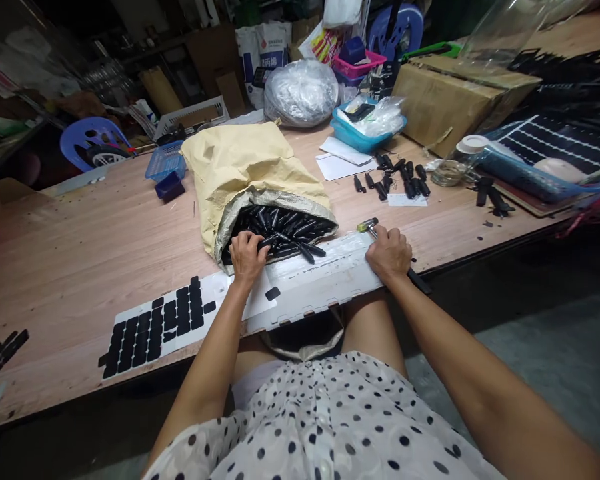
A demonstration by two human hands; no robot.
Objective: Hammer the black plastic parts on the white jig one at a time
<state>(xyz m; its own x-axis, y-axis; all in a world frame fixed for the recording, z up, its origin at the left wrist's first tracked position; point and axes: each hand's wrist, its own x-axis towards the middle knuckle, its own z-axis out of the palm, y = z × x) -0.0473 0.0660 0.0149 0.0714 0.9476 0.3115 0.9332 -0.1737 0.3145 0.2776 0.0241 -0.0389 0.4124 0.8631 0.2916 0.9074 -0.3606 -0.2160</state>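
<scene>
The left fingers (242,244) are pinching a thin black plastic piece (269,241) at an open yellow paper bag (260,160) on the brown wooden bench (125,240), while the right fingers (394,239) are gripping a yellow-and-black hammer (367,225).

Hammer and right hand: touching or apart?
Touching. The head view shows the right hand wrapped around the hammer, whose head sticks out past the fist on one side and black handle on the other.
</scene>
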